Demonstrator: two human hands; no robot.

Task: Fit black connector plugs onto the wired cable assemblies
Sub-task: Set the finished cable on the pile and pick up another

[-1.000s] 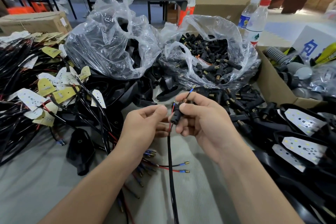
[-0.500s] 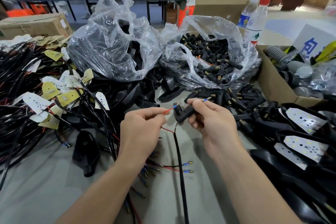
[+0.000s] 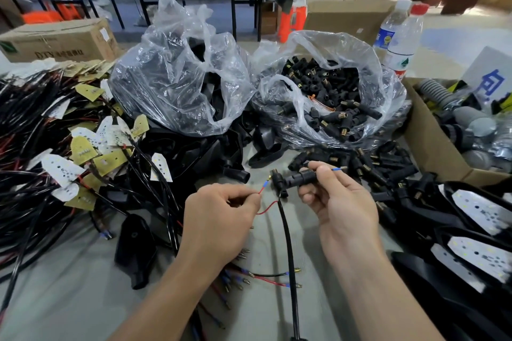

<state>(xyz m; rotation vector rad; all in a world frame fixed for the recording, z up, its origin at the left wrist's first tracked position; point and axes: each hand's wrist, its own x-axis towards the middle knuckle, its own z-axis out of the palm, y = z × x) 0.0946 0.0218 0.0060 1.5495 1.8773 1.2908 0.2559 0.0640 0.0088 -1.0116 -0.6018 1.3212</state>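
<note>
The black connector plug (image 3: 300, 178) is held above the desk (image 3: 69, 299) in front of the person, lying roughly level in the right hand (image 3: 343, 210), whose grip pinches its body between thumb and fingertips. The blue-tipped lead (image 3: 336, 169) pokes out past those fingers, so it appears already threaded through. The red lead (image 3: 260, 194) is not yet in: the left hand (image 3: 219, 219) pinches it with its terminal just short of the plug's near end, and the black sleeved cable (image 3: 288, 243) hangs down from the plug. So this assembly looks about half fitted, and the job as a whole has far to go. A big heap of tagged cables (image 3: 41, 147) lies at the left, and loose plugs (image 3: 374, 166) are scattered just beyond the hands. Behind those, an open clear bag (image 3: 368, 63) is well filled with more black plugs, many showing brass ends. Beside it a second clear bag (image 3: 180, 77) holds dark moulded parts I cannot identify. At the right, a cardboard box (image 3: 432, 147) carries grey ribbed hose and fittings.
</note>
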